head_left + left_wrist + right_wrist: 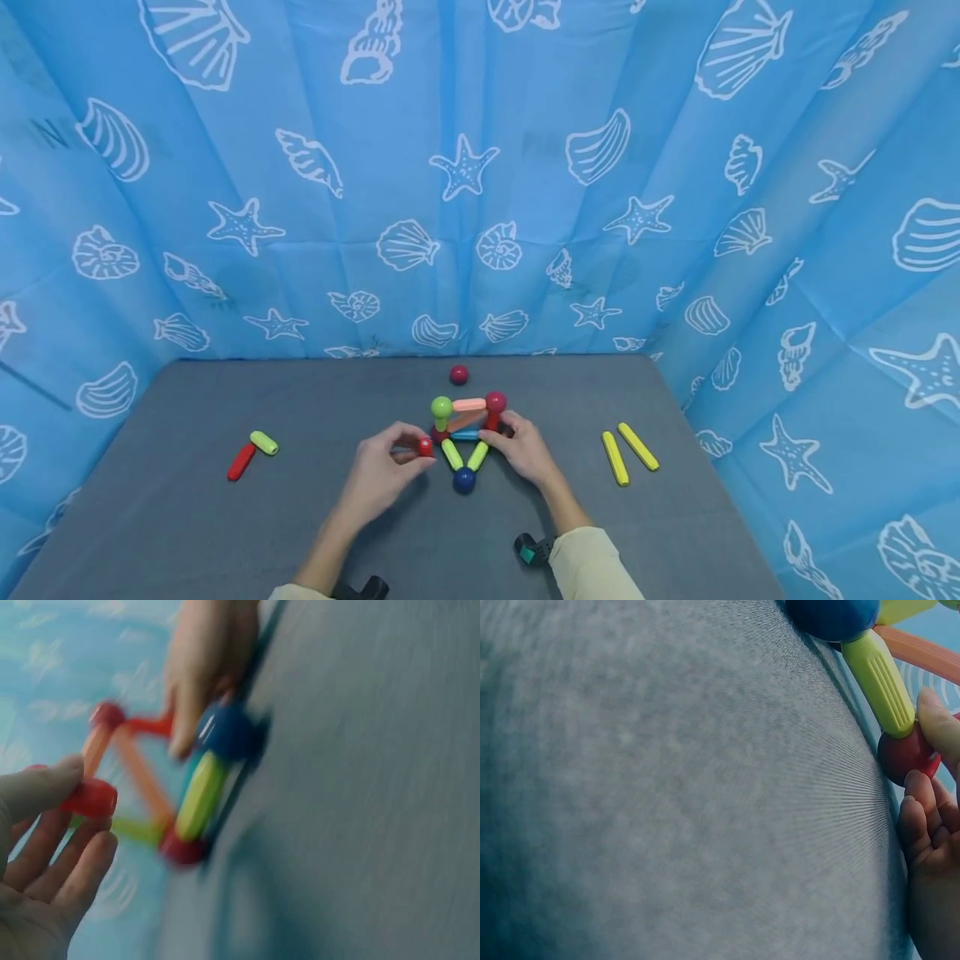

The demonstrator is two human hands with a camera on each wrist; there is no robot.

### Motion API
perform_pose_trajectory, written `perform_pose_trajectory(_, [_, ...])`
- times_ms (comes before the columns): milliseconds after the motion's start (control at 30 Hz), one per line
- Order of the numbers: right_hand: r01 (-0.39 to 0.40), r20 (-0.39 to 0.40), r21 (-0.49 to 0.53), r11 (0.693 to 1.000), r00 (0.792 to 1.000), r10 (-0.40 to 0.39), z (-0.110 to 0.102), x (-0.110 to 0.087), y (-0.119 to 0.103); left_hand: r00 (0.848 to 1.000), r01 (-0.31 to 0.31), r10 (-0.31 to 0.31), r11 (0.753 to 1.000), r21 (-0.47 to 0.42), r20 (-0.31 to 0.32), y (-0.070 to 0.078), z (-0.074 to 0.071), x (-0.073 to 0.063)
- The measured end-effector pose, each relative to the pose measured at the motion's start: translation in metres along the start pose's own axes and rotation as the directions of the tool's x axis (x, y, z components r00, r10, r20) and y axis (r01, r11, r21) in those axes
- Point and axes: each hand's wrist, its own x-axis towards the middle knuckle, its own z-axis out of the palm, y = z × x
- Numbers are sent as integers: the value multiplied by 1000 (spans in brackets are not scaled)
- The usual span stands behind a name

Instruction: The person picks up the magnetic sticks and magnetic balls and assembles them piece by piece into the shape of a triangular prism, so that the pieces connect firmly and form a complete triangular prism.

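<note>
A frame of magnetic rods and balls stands upright on the table. Its blue ball (465, 480) is at the near corner, joined to two yellow-green rods (452, 454). A light green ball (442, 407) and a red ball (496, 403) top it, with a salmon rod (469, 405) between them. My left hand (378, 473) pinches a red magnetic rod (91, 798) between thumb and fingers, just left of the frame. On the frame's right side, my right hand (527, 452) grips the lower red ball (906, 756), thumb on one side and fingertips on the other.
A loose red ball (459, 375) lies behind the frame. At the left are a red rod (241, 462) and a yellow-green rod (264, 442), end to end. Two yellow rods (615, 458) lie at the right. A blue shell-print curtain (465, 250) hangs behind the grey table (337, 392).
</note>
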Motion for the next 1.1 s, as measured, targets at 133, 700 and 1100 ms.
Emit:
perform_pose_trajectory(133, [6, -1, -9, 1000, 1000, -6, 0, -1, 1, 995, -47, 52, 997, -57, 83, 3, 35, 4])
perform_pose_trajectory(700, [21, 2, -38, 999, 1000, -21, 2, 1, -6, 1000, 3, -2, 1000, 11, -29, -18, 31, 15])
perform_pose_trajectory(1100, [81, 197, -119, 990, 979, -57, 9, 30, -37, 991, 136, -133, 983, 124, -32, -58, 10, 33])
